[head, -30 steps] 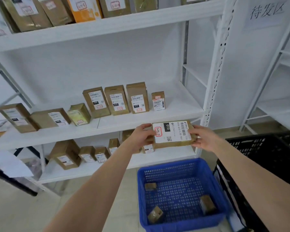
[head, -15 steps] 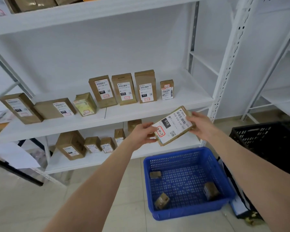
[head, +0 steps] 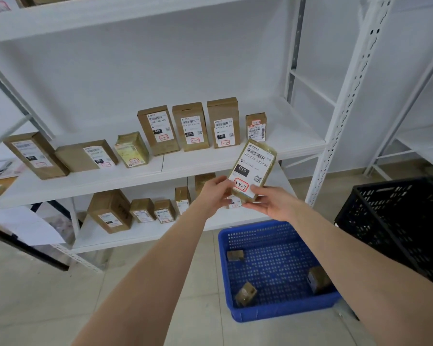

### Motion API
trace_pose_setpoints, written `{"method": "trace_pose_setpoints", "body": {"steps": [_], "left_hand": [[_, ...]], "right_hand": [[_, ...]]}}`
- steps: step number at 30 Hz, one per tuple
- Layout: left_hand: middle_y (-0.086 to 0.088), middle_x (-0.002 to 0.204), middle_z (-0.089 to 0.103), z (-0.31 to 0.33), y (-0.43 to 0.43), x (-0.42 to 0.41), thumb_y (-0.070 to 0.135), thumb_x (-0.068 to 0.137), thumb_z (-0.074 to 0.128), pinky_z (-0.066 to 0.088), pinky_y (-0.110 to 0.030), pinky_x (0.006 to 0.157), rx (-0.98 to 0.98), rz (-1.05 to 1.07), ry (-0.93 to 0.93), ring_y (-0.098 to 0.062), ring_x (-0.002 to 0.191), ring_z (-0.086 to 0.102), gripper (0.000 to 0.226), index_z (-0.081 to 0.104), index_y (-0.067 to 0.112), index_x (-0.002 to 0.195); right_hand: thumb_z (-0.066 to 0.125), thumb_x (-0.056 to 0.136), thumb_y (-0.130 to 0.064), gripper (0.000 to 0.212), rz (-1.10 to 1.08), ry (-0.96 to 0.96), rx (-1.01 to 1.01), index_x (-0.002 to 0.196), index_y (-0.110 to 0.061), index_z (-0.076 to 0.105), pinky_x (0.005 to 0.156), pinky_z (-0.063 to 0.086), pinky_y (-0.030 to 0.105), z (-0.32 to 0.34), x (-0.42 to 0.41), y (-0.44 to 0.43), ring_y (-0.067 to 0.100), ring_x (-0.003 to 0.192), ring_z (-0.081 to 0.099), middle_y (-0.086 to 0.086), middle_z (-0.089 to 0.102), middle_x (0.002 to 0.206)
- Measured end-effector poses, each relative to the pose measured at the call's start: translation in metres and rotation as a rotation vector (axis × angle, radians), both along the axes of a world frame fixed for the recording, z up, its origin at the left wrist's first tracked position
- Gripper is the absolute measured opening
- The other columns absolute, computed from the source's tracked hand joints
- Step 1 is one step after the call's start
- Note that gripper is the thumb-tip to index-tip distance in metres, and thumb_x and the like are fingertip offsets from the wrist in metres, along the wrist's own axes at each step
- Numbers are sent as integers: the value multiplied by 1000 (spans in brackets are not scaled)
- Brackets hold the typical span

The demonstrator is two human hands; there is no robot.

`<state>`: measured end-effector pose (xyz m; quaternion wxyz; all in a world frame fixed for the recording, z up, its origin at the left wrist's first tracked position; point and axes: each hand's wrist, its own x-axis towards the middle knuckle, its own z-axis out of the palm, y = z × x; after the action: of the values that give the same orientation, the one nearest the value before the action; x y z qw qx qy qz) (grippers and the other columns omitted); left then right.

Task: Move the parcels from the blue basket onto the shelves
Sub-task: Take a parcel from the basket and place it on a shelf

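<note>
While left hand (head: 214,196) and right hand (head: 270,204) pinch the parcel (head: 253,166), white shelves (head: 289,136), seemingly tiled floor (head: 35,295).

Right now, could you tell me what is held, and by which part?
The flat brown labelled parcel, pinched at its lower end by the left hand and right hand.

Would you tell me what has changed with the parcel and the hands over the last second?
The parcel was turned from sideways to upright, label facing the camera; the left hand and right hand shifted to grip its lower end. Neither let go. The three parcels in the basket and those on the shelves stayed put.
</note>
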<state>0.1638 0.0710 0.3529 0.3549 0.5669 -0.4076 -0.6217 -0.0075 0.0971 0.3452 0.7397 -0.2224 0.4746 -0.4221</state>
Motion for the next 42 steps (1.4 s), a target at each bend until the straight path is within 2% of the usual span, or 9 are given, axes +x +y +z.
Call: {"method": "trace_pose_setpoints", "body": {"steps": [3, 6, 11, 17, 22, 29, 33, 36, 42], "left_hand": [[-16, 128, 59, 8, -19, 7, 17, 82, 68, 54, -38, 86, -77, 44, -120, -32, 114, 59, 67, 38, 13, 142], [-15, 132, 56, 20, -38, 9, 15, 83, 67, 45, -49, 101, -131, 16, -187, -33, 118, 56, 69, 37, 26, 144], [-17, 131, 56, 37, -48, -4, 6, 90, 59, 46, -46, 100, -162, -92, -240, -31, 115, 57, 66, 33, 28, 146], [-13, 108, 62, 22, -56, -8, -14, 88, 49, 50, -43, 93, -127, -133, -241, -28, 96, 60, 60, 44, 16, 140], [-17, 116, 62, 13, -62, -7, -16, 87, 47, 52, -43, 91, -109, -154, -219, -28, 98, 60, 61, 44, 15, 140], [-16, 118, 62, -2, -70, -11, -18, 87, 45, 54, -32, 72, -101, -160, -179, -26, 91, 60, 56, 47, 11, 135], [-11, 108, 61, -29, -75, -21, -15, 87, 49, 55, -44, 85, -47, -151, -149, -28, 90, 61, 48, 52, 15, 124], [-8, 104, 60, -51, -79, -35, -12, 87, 52, 55, -35, 74, -30, -129, -116, -24, 92, 59, 46, 50, 13, 126], [-8, 129, 55, -115, -99, -74, -4, 85, 60, 53, -44, 92, -52, -60, -210, -25, 113, 57, 55, 50, 21, 133]], "right_hand": [[63, 89, -1, 33, 35, 62, 15, 122, 2, 55, 79, 59, 41, -3, -2, -3, 32, 105, 66, 19, 67, 114], [61, 90, 1, 31, 69, 125, 28, 120, 1, 56, 75, 60, 38, -7, -2, -5, 30, 103, 65, 17, 68, 112], [62, 89, 2, 27, 146, 209, 47, 115, -1, 59, 75, 60, 35, -14, 1, -7, 28, 103, 66, 16, 67, 112], [63, 88, 2, 22, 168, 256, 69, 108, -4, 61, 73, 61, 32, -25, -2, -10, 27, 100, 67, 14, 69, 109], [65, 87, 3, 25, 136, 279, 107, 110, -6, 62, 74, 60, 34, -38, -3, -15, 27, 101, 68, 13, 69, 109], [61, 88, 6, 37, 73, 312, 137, 122, -7, 57, 83, 57, 39, -56, -5, -28, 28, 107, 64, 12, 66, 117], [56, 89, 10, 45, 7, 389, 149, 130, -7, 53, 78, 55, 37, -78, -15, -36, 28, 107, 62, 13, 64, 123], [56, 88, 11, 51, -29, 442, 175, 135, -9, 50, 82, 53, 38, -103, -25, -48, 29, 107, 62, 14, 63, 126], [53, 87, 14, 49, 2, 489, 220, 129, -10, 54, 88, 51, 39, -159, -57, -82, 25, 101, 61, 13, 64, 123]]}}
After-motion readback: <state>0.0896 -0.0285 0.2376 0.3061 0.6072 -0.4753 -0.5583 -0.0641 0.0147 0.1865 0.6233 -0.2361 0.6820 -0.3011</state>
